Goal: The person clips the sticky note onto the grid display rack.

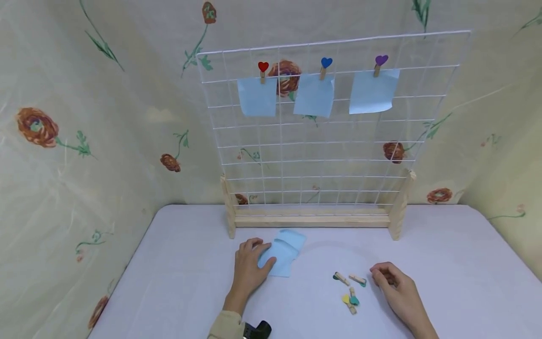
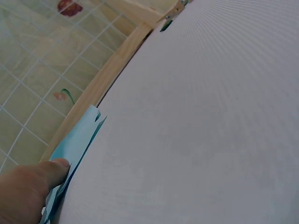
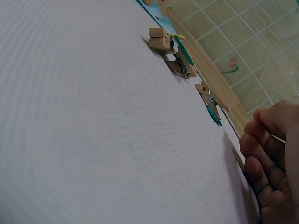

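My left hand (image 1: 250, 268) rests on the left part of a few light-blue paper sheets (image 1: 284, 256) lying fanned on the table. Its thumb and index finger are spread apart on the paper; in the left wrist view the thumb (image 2: 57, 169) lies against the sheets (image 2: 77, 140), the other fingers hidden. My right hand (image 1: 398, 294) hovers or rests with loosely curled fingers and holds nothing. Just left of it lie several small wooden clothespins with green hearts, such as one clothespin (image 1: 357, 279), plus one with a yellow heart (image 1: 346, 298). The right wrist view shows a clothespin (image 3: 211, 100) near the fingers.
A white wire grid (image 1: 322, 160) on a wooden stand (image 1: 313, 221) stands at the table's back. Three blue sheets hang on it from clothespins with a red heart (image 1: 263, 66), a blue heart (image 1: 326, 62) and a purple heart (image 1: 381, 60). Flowered cloth (image 1: 139, 117) surrounds the table.
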Tool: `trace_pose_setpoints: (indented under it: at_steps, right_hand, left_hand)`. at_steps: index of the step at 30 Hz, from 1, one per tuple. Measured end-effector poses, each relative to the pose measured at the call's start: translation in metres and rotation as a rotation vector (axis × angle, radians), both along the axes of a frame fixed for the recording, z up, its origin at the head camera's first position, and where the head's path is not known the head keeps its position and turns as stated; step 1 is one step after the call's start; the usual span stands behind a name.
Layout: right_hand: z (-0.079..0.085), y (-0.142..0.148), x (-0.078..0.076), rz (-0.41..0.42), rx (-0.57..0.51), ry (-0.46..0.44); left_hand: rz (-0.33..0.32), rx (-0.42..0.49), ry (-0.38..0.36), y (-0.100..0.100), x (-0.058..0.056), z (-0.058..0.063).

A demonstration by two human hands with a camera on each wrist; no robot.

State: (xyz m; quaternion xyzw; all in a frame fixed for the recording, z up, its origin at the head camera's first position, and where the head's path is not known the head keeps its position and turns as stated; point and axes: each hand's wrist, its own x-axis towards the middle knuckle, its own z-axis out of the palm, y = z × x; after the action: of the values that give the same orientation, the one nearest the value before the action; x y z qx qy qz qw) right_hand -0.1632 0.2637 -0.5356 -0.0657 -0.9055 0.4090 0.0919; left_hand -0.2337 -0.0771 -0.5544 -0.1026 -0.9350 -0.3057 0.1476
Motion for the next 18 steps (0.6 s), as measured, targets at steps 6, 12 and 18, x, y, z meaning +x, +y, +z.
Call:
trace_pose_setpoints:
  at_steps: [6,12,18]
  right_hand:
    - [-0.0006,-0.0010,0.0013,0.007,-0.002,0.006]
    - [-0.0015,0.0001,0.0021,0.011,0.021,0.033]
    - [-0.0004,-0.0009,0.0000,0.024,0.011,0.022]
  left_hand:
    - [0.004,0.024,-0.009,-0.0018,0.0004,-0.0014]
    - [-0.010,0.059,0.002,-0.0020,-0.0022,-0.0005]
    - [0.006,0.172,-0.028,-0.0034,-0.0032,0.0020]
